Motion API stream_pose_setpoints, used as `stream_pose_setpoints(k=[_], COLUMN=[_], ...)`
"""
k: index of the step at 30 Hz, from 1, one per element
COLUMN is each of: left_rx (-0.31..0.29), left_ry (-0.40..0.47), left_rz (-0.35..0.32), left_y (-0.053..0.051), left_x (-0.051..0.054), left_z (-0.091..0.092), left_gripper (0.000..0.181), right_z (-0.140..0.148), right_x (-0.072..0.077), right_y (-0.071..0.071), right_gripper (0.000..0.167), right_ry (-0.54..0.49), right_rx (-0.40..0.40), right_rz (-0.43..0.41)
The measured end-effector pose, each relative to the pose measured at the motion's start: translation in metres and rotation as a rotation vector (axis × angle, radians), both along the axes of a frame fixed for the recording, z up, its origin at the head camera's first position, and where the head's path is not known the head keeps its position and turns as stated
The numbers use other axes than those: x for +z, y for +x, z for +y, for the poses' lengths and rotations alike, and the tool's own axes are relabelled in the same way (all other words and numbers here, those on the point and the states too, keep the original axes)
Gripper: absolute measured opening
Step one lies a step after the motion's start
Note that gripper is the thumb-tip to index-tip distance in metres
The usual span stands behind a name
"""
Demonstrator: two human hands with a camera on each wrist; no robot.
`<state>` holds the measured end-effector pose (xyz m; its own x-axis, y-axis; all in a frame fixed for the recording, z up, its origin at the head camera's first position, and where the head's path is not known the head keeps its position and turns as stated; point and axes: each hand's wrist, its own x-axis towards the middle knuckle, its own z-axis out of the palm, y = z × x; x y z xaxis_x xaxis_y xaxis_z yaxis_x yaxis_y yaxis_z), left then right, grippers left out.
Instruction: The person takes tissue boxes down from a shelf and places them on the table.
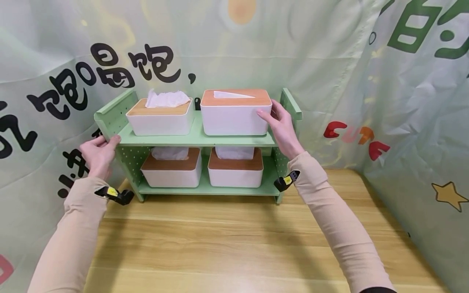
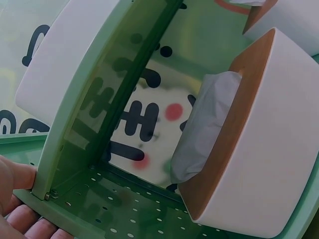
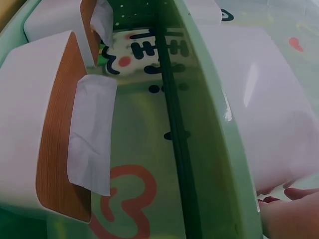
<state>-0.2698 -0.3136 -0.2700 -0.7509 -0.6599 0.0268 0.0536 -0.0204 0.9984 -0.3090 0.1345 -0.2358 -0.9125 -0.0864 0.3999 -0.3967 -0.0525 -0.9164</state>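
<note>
Since all four boxes have places on the mint-green, two-tier shelf unit with perforated end panels [image 1: 199, 141], the arranging looks close to finished. The thing in hand, a white rectangular tissue box with a wood-coloured top [image 1: 235, 121], is at the right of the upper board, and the right hand [image 1: 283, 128] grasps it by its right end, thumb laid on the front face; whether the board carries its full weight cannot be told. The left hand [image 1: 99, 154] grips the unit at its left edge. Done, as far as one can judge, are three similar white boxes with wood-coloured tops: the upper left box [image 1: 161, 125], the lower left box [image 1: 172, 178] and the lower right box [image 1: 236, 178], untouched by either hand, each with a crumpled white tissue [image 1: 167, 99] rising from its top. What seems left is settling the held box and letting go with both hands. Only a flat white wedge [image 1: 231, 95] shows in its opening, so raising a sheet there may also be outstanding, though that is a guess. The unit stands on a pale wood-grain tabletop [image 1: 205, 238].
</note>
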Motion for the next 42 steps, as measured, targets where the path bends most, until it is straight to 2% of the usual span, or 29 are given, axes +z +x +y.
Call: stream_pose_setpoints(k=[11, 18, 26, 42], left_rx=[0.001, 0.004, 0.002, 0.005], left_ry=[-0.008, -0.006, 0.002, -0.005], left_rz=[0.016, 0.009, 0.017, 0.016], left_y=[0.0, 0.0, 0.0, 0.001], left_x=[0.001, 0.001, 0.0, 0.0], left_z=[0.001, 0.001, 0.001, 0.001], left_gripper=[0.053, 0.053, 0.053, 0.052], right_z=[0.002, 0.004, 0.001, -0.003], right_x=[0.003, 0.009, 0.013, 0.015], right_y=[-0.01, -0.017, -0.025, -0.033], right_gripper=[0.076, 0.08, 0.075, 0.079], right_ry=[0.058, 0.1, 0.046, 0.013], right_rx=[-0.006, 0.037, 0.115, 0.11], right_rz=[-0.021, -0.061, -0.103, -0.131])
